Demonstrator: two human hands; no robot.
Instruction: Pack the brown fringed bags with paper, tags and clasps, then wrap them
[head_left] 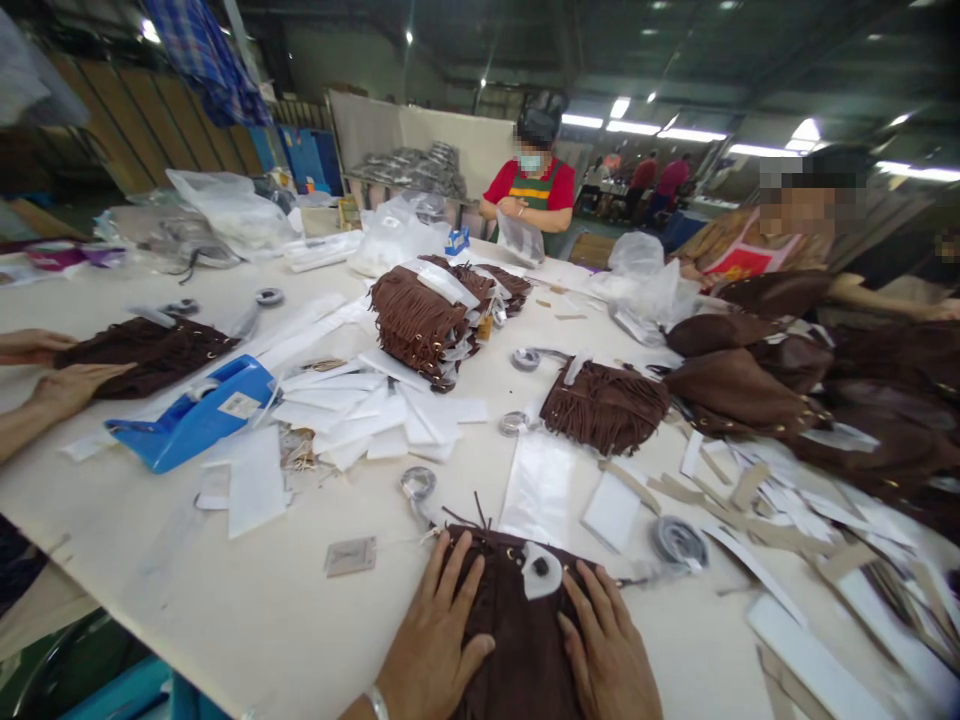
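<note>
A dark brown bag point(517, 640) lies flat on the table at the bottom centre of the head view. My left hand point(437, 625) rests on its left side with the fingers stretched out. On the right side, my right hand point(609, 640) lies spread in the same way. Between them, a piece of white padding point(541, 572) covers part of the bag's top edge. A wrapped, coiled strap point(679, 543) sits right of the bag, another wrapped coil point(418, 484) up and left. Left of the bag is a small tag point(350, 556) on a string.
A blue tape dispenser point(196, 412) and white paper pieces point(375, 405) lie to the left. Stacked fringed bags point(424, 310) stand mid-table, a fringed bag point(604, 403) nearer. Brown bags point(750, 390) pile up right. A co-worker's hands point(67, 395) touch a bag at left; two people point(540, 190) sit opposite.
</note>
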